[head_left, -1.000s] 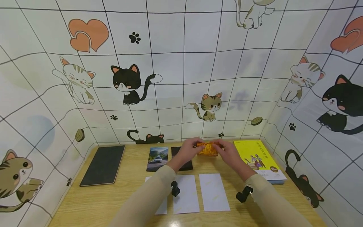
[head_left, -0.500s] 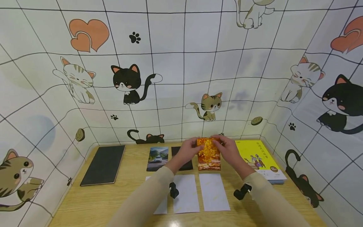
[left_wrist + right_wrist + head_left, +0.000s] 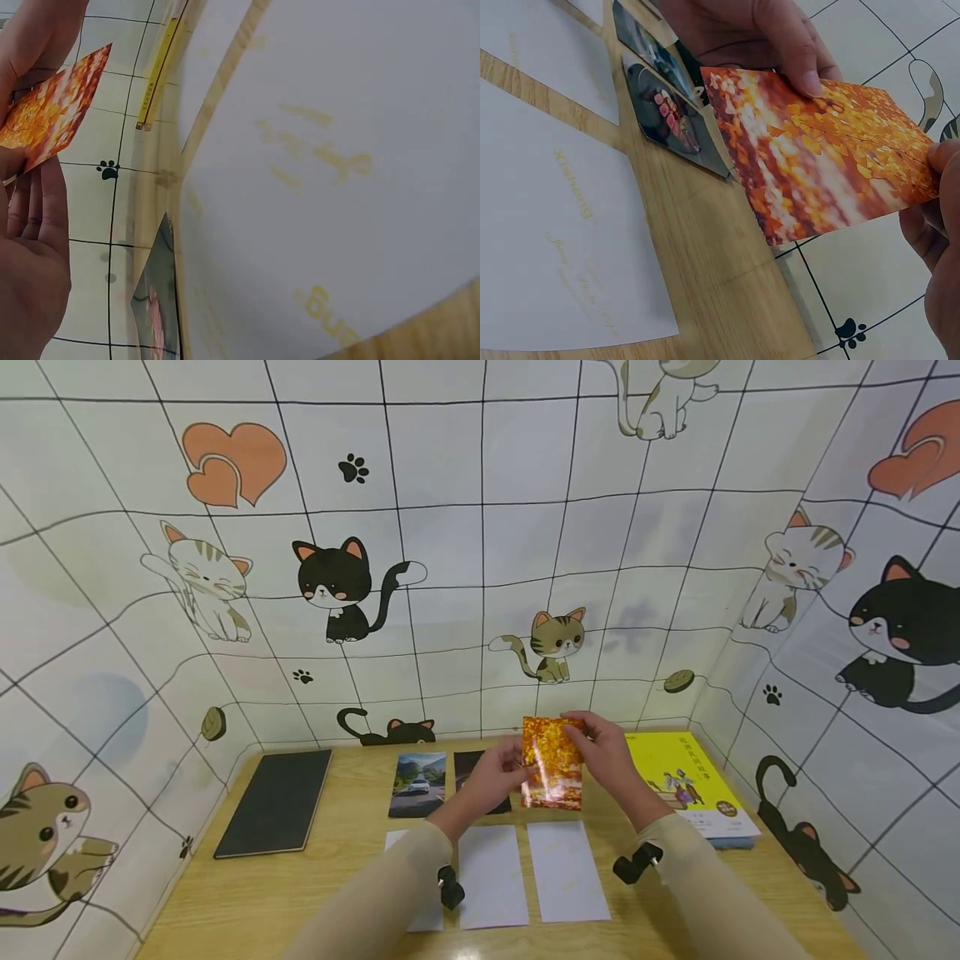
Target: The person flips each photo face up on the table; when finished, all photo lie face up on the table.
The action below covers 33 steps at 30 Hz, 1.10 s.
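Note:
Both hands hold up a glossy photo print (image 3: 551, 763) of golden-orange autumn leaves, its picture side facing me. My left hand (image 3: 489, 781) pinches its left edge, thumb in front and fingers behind, as the right wrist view also shows. At the upper right corner my right hand (image 3: 606, 756) pinches the print (image 3: 825, 150) between thumb and fingers. Behind the left hand lies a dark photo of food (image 3: 664, 112), partly covered in the head view. Left of it is a photo of a car on a mountain road (image 3: 417, 785).
Three white sheets, the right one (image 3: 568, 871) in full view, lie in a row at the front of the wooden table (image 3: 247, 910). A black notebook (image 3: 276, 802) is at the left. A yellow book (image 3: 686, 777) lies on a blue one at the right. Cat-patterned cloth surrounds the table.
The print, tilted back and foreshortened one second ago, has swung up to face me. My left hand has slid lower along its left edge; the right hand stays near the upper right corner.

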Tool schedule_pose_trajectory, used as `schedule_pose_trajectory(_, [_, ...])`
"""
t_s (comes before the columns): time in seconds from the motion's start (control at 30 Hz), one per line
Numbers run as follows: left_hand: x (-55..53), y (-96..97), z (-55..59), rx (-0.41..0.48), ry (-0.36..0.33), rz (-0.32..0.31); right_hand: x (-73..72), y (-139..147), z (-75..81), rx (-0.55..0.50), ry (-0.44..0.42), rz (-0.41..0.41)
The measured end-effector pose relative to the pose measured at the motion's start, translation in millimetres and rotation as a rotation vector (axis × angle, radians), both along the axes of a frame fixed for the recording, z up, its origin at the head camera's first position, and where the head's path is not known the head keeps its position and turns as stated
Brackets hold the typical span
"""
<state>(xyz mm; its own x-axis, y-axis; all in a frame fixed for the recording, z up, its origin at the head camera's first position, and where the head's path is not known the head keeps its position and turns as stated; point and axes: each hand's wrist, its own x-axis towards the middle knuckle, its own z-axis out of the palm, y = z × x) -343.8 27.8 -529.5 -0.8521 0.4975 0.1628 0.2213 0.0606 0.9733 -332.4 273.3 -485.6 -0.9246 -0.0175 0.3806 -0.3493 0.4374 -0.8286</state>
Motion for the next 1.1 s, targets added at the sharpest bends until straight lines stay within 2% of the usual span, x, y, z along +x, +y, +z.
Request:
schedule_pose_trajectory(0.13, [2.7,0.0,-2.7,-0.015,0.003,0.003,-2.3,1.8,0.3,0.006,0.005,0.010])
schedule_pose_trajectory(0.27, [3.9,0.4,-1.7,0.030,-0.032,0.007,-3.0,3.3,-0.6,-0.005,-0.015,0.019])
schedule_pose_trajectory(0.4, [5.3,0.1,0.7,0.090,-0.078,0.025,1.6,4.8,-4.0,-0.032,-0.066,0.033])
schedule_pose_trajectory(0.53, [4.8,-0.1,0.7,0.112,-0.097,0.064,10.2,6.4,-10.3,-0.054,-0.110,0.053])
schedule_pose_trajectory(0.73, [3.8,-0.2,-2.2,0.127,-0.101,0.087,20.5,8.4,-18.0,-0.060,-0.145,0.101])
schedule_pose_trajectory(0.93, [5.7,0.7,-1.4,0.139,-0.115,0.081,23.2,9.2,-18.6,-0.056,-0.138,0.103])
schedule_pose_trajectory(1.1, [3.7,1.1,-5.3,0.129,-0.106,0.090,24.1,10.0,-19.8,-0.046,-0.144,0.094])
